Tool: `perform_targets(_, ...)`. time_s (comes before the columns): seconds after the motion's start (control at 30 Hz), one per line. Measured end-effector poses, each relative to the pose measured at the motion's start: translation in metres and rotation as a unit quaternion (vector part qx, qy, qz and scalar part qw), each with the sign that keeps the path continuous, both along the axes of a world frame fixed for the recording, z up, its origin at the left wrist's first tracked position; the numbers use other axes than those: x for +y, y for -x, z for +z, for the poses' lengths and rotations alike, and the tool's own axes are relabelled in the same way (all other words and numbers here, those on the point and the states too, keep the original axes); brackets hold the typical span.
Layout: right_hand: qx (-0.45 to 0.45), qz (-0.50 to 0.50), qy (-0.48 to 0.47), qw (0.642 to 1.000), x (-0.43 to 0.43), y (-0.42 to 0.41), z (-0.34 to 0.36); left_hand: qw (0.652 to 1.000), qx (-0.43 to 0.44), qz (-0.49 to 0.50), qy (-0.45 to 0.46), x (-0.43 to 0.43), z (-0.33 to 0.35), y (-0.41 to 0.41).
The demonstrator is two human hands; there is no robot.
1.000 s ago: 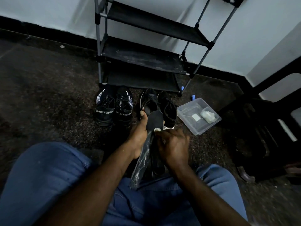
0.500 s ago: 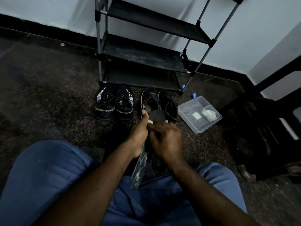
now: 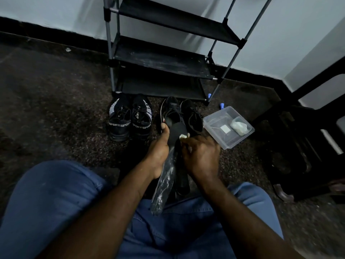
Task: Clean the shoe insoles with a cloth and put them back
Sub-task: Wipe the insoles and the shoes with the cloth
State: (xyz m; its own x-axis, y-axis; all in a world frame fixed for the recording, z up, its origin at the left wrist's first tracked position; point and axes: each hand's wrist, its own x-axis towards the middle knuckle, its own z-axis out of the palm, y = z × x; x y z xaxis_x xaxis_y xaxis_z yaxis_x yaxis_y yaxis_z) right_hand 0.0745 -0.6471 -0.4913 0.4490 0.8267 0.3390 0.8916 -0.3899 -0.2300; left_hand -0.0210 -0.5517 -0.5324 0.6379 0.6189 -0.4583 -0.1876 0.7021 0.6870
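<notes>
A person sits on the floor [image 3: 56, 109] with knees in blue jeans [image 3: 56, 202] spread apart, working between them. The left hand [image 3: 158, 152] grasps a dark insole [image 3: 168, 174] from its left side, fingers wrapped behind it and the thumb lying along its far left edge. The insole stands tilted, its rounded end far and up and its near end down by the lap, with whitish smears on the near half. The right hand [image 3: 201, 157] is clenched on a small white cloth [image 3: 183, 136], pinching it at the fingertips and holding it against the right edge of the insole's far end. Just right of the insole, under the right hand, is another dark strip that is too dim to make out. Far from the hands, two pairs of black shoes stand side by side before a black shoe rack [image 3: 162, 58]: the lettered pair [image 3: 130, 122] on the left, the plain pair [image 3: 182, 113] on the right, just beyond the insole. Right of them sits a clear plastic tub [image 3: 216, 136] holding a white wad [image 3: 239, 127].
</notes>
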Motion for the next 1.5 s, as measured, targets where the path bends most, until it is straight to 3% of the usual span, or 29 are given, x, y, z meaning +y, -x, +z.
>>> perform_targets(0.17, -0.016, 0.013, 0.005, 1.000, -0.011, 0.006, -0.007, 1.000, 0.010, -0.015, 0.007, -0.003, 0.018, 0.007)
perform_targets(0.33, 0.042, -0.039, -0.033, 0.998, 0.017, -0.011, 0.009, 0.999, 0.007, -0.032, -0.001, -0.012, 0.034, 0.010)
perform_targets(0.5, 0.067, 0.046, -0.076, 0.994, 0.022, 0.013, 0.010, 0.998, 0.023, -0.030, -0.041, -0.015, 0.034, 0.010)
perform_targets(0.63, 0.014, 0.019, -0.043, 0.999, 0.024, 0.000, 0.014, 0.999, 0.027, -0.019, -0.036, -0.014, 0.037, 0.008)
perform_targets(0.73, 0.027, -0.015, -0.005, 1.000, 0.025, -0.013, 0.014, 1.000, -0.004, -0.015, -0.006, -0.012, 0.034, 0.010)
perform_targets(1.1, -0.032, 0.097, 0.032, 0.994, 0.000, 0.002, 0.006, 1.000, 0.018, 0.005, -0.019, 0.008, 0.007, 0.009)
perform_targets(1.2, 0.013, 0.037, -0.011, 0.999, 0.005, -0.008, 0.006, 0.999, 0.018, 0.016, -0.023, 0.004, 0.023, 0.011)
perform_targets(1.33, 0.096, 0.054, -0.054, 0.992, 0.002, -0.006, 0.001, 0.996, 0.049, 0.037, -0.059, 0.006, 0.027, 0.012)
perform_targets(1.5, 0.322, -0.030, -0.107, 0.940, 0.001, -0.005, -0.003, 0.999, 0.020, -0.032, -0.038, 0.005, 0.035, 0.018)
